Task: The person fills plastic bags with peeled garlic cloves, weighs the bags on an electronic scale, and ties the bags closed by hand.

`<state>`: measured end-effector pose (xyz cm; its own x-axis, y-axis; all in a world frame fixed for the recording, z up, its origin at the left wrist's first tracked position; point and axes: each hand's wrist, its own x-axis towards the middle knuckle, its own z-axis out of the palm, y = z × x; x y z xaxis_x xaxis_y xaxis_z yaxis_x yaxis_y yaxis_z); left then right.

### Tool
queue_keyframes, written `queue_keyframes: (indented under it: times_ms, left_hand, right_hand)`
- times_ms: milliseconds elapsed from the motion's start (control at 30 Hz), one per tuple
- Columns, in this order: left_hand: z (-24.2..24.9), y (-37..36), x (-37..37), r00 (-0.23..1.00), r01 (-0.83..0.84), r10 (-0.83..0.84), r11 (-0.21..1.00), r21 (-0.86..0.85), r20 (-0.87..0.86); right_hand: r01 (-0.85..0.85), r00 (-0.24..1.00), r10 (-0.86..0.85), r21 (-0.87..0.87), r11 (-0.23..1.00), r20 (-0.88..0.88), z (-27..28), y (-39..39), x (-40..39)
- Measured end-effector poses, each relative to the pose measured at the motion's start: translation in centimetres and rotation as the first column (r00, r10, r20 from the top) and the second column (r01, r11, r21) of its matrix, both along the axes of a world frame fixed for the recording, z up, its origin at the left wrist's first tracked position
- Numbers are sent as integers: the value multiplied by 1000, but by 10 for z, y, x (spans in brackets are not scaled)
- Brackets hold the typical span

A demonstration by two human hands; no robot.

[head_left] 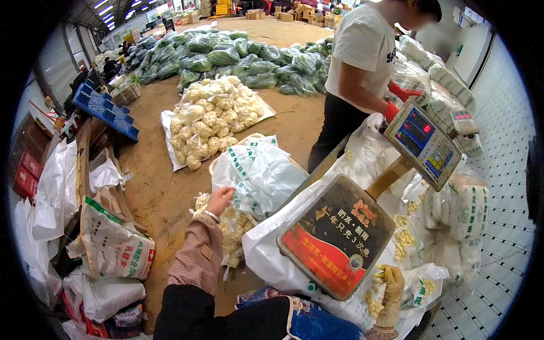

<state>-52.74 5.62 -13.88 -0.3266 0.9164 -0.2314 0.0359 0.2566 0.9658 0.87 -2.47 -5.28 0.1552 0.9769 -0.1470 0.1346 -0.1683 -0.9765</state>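
Observation:
My left hand (221, 200), bare with a bracelet at the wrist, is closed beside a white plastic bag with green print (258, 170); anything inside its fingers is hidden. My right hand (391, 283) wears a pale yellowish glove. Its fingers curl among small pale-yellow pieces (373, 303) on white plastic sheeting; what they hold is too small to make out. Left of the glove is the weighing scale's platform (340, 235), bearing only its printed cover. Its display (422, 136) shows a red 0. A filled bag (232, 232) lies below my left forearm.
A person (362, 68) in red gloves stands beyond the scale. Bagged pale goods (207, 119) are heaped on the floor, with green bagged produce (215, 54) behind. Packed bags (470, 207) line the right side. Sacks (116, 241) and a blue crate (105, 107) are left.

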Motion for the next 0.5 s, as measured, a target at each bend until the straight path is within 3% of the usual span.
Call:
queue_keyframes:
  times_ms: [133, 300, 367, 433, 500]
  left_hand:
    - [-24, -36, 37, 961, -65, 70, 997, -29, 268]
    - [-13, -58, 73, 945, -157, 149, 988, 4, 291]
    - [-11, -56, 74, 975, -58, 46, 997, 47, 218]
    - [17, -56, 100, 974, -121, 90, 982, 143, 207]
    - [28, -55, 111, 970, -23, -20, 985, 170, 242]
  right_hand:
    - [23, 1000, -23, 1, 1000, -10, -1, -9, 8]
    - [6, 984, 7, -75, 997, 176, -8, -23, 21]
    - [-38, 915, -34, 170, 985, 401, -54, -27, 46]
    - [68, 979, -39, -141, 988, 198, -28, -38, 39]
    - [74, 947, -18, -164, 984, 319, -49, -42, 50]
